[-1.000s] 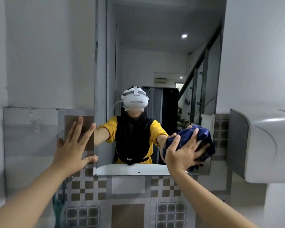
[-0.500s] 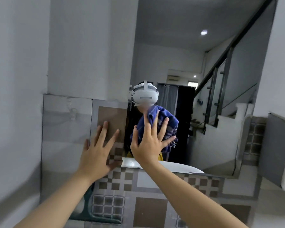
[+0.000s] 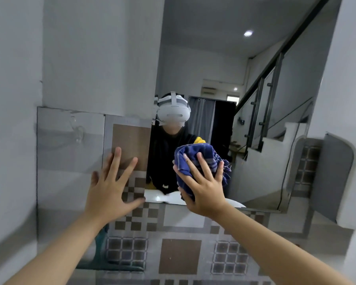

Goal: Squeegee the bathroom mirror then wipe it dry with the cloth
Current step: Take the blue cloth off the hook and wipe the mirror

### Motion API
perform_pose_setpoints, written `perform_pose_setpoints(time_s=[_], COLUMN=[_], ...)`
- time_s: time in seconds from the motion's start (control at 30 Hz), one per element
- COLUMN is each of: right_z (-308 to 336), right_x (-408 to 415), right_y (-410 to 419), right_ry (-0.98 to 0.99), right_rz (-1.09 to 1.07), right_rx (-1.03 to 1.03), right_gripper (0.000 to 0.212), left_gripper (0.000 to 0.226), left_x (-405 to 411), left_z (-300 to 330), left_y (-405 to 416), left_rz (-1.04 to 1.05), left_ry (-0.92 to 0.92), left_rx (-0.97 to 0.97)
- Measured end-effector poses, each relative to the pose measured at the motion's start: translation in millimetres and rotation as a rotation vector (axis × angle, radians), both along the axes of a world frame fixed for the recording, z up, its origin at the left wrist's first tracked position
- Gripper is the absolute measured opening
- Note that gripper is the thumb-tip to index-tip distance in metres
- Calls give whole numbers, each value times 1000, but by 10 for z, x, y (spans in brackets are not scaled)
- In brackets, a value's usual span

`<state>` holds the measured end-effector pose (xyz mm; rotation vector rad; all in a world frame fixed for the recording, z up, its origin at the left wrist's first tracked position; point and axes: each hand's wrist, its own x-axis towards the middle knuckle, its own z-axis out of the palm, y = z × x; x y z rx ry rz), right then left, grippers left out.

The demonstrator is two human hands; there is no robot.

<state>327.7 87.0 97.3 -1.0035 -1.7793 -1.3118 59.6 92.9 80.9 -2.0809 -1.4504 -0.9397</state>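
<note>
- The right hand (image 3: 203, 188) presses a bunched blue cloth (image 3: 195, 155) flat against the mirror (image 3: 255, 120); its fingers are straight and spread across the fabric, with the thumb at the cloth's lower edge; the cloth sits low on the glass, toward 7 o'clock of the mirror, just above its bottom edge
- The left hand (image 3: 111, 188) lies flat on the tiled wall (image 3: 179, 256) at 9 o'clock from the cloth; its fingers are spread wide and straight, holding nothing; the thumb tip reaches toward the mirror's lower left corner; whether it touches the glass cannot be told
- The mirror shows a person in a white headset (image 3: 173, 112), dark top and yellow sleeve, with the cloth in front of the chest; a stair rail (image 3: 263, 112) and a ceiling light (image 3: 248, 33) show at 1 o'clock from the headset
- A white dispenser (image 3: 345, 182) hangs on the wall at 3 o'clock from the cloth, well apart
- A green object (image 3: 100, 254), blurred, stands against the tiles at 6 o'clock from the left hand, partly behind the forearm
</note>
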Motion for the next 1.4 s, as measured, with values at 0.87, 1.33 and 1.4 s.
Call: perform_pose_setpoints(time_s=[0.87,1.33,1.4], right_z=[-452,-364,-241], right_x=[-120,-1622,-1737], right_y=[-114,-409,-523], right_ry=[1316,764,755], right_rz=[123,586,649], right_rx=[-235,-724,-824], right_gripper=[73,72,72], left_gripper=[110,40,25], left_x=[-2,-396,-497], left_z=[27,344,349], left_y=[-37,-676,-783], left_rz=[-36,-610,-658], left_ry=[-45,-734,-834], left_rx=[-81,-418,-419])
